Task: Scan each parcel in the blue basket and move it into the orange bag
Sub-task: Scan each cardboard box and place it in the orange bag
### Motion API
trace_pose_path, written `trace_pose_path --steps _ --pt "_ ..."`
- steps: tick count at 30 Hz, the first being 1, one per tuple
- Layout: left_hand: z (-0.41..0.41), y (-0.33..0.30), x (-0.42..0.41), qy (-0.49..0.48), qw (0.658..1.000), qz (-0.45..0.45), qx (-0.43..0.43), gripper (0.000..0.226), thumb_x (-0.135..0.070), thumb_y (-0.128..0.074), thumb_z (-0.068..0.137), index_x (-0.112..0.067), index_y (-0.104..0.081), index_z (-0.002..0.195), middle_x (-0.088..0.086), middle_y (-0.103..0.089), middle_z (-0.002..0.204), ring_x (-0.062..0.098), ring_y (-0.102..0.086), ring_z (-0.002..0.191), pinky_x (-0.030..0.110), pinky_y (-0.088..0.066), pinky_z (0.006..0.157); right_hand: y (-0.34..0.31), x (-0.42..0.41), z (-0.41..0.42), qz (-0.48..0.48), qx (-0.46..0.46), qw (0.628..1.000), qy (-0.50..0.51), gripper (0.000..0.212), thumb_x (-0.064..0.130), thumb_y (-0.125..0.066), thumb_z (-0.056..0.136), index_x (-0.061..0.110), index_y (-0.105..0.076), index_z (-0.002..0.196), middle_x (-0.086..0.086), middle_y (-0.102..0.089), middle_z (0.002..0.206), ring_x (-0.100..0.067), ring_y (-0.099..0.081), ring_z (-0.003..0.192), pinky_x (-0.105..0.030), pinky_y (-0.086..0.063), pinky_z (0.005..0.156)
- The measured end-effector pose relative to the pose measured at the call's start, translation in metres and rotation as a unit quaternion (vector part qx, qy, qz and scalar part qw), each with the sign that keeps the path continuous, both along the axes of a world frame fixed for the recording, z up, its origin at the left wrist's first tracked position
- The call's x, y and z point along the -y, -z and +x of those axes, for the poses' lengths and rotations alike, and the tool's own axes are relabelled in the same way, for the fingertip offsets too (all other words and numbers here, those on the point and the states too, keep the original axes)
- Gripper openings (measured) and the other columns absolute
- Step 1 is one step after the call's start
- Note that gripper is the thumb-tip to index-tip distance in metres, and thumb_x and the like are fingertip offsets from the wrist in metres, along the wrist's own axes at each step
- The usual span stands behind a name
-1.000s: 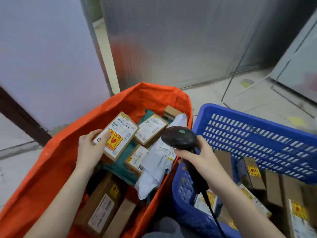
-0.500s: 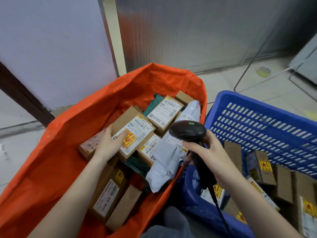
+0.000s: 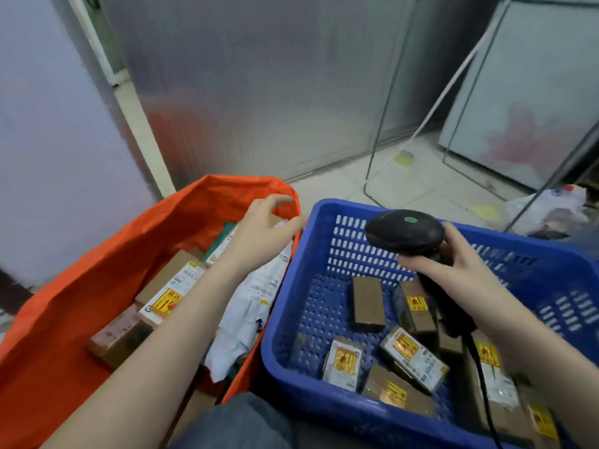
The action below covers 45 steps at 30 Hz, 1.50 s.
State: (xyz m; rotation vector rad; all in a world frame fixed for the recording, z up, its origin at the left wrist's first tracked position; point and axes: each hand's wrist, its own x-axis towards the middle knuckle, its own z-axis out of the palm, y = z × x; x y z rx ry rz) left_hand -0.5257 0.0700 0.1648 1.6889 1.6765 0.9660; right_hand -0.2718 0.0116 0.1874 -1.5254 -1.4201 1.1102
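while the left hand (image 3: 259, 236) holds nothing, its fingers loose and spread over the far edge of the orange bag (image 3: 64, 312), this looks like the gap between one parcel and the next. under that hand and its forearm lie brown boxes with yellow stickers and a soft white parcel (image 3: 249, 319), all inside the bag. the hand points to the right, its fingertips close to the rim of the blue basket (image 3: 291, 319). its arm stretches long across the bag.

the next move, i think, is to reach that empty hand over the rim and pick one box out of the basket, label up, so it can be scanned. the plain brown box (image 3: 368, 303) lies nearest to it, just past the rim and lower down.

the right hand (image 3: 453, 273) is wrapped tight round the handle of the black scanner (image 3: 405, 231). the scanner head sits above the hand, and its cord runs down below. more boxes lie in the basket under this hand.
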Motion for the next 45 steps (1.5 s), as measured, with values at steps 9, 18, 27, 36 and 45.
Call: trace_pose_path --steps 9,18,27,36,45 --pt "0.144 0.011 -0.031 0.185 0.974 0.001 -0.134 0.047 -0.034 -0.065 0.088 -0.019 -0.051 0.13 0.002 -0.046 0.135 0.016 -0.04 0.13 0.023 -0.026 0.107 0.027 0.024 0.146 0.013 0.01 0.996 0.084 0.028 0.011 -0.071 0.081 0.022 -0.054 0.1 0.006 -0.063 0.091 0.001 -0.06 0.068 -0.015 -0.043 0.058" --pt "0.236 0.14 -0.044 0.253 0.938 -0.136 -0.194 0.075 -0.026 -0.068 0.086 -0.011 -0.027 0.147 0.005 -0.035 0.151 0.018 -0.034 0.138 0.035 -0.032 0.113 0.129 0.026 0.217 -0.071 0.08 0.987 0.122 0.04 0.014 -0.076 0.078 0.022 -0.054 0.111 0.0 -0.065 0.099 -0.016 -0.064 0.074 -0.015 -0.049 0.048" --pt "0.257 0.297 -0.053 0.341 0.843 -0.187 -0.371 0.085 -0.035 -0.074 0.08 -0.021 -0.024 0.147 0.0 -0.035 0.15 0.021 -0.034 0.136 0.039 -0.034 0.109 0.209 -0.019 0.234 -0.113 0.124 0.985 0.044 0.032 0.016 -0.074 0.077 0.029 -0.047 0.089 0.009 -0.061 0.078 0.0 -0.058 0.065 -0.017 -0.04 0.057" --pt "0.266 0.357 -0.056 0.412 0.753 -0.118 -0.499 0.086 -0.021 -0.062 0.088 -0.015 -0.005 0.153 0.002 -0.009 0.16 0.024 -0.002 0.148 0.045 -0.011 0.118 0.236 -0.04 0.237 -0.137 0.127 0.982 0.029 0.029 0.011 -0.073 0.078 0.021 -0.05 0.092 0.004 -0.06 0.082 -0.012 -0.06 0.064 -0.016 -0.044 0.045" --pt "0.247 0.27 -0.065 0.408 0.777 -0.066 -0.475 0.094 -0.048 -0.072 0.074 -0.022 -0.019 0.147 0.006 -0.027 0.144 0.027 -0.029 0.133 0.042 -0.024 0.114 0.191 -0.036 0.223 -0.095 0.087 0.988 0.083 0.04 0.008 -0.071 0.079 0.023 -0.053 0.111 0.003 -0.062 0.086 -0.001 -0.059 0.051 -0.019 -0.046 0.045"
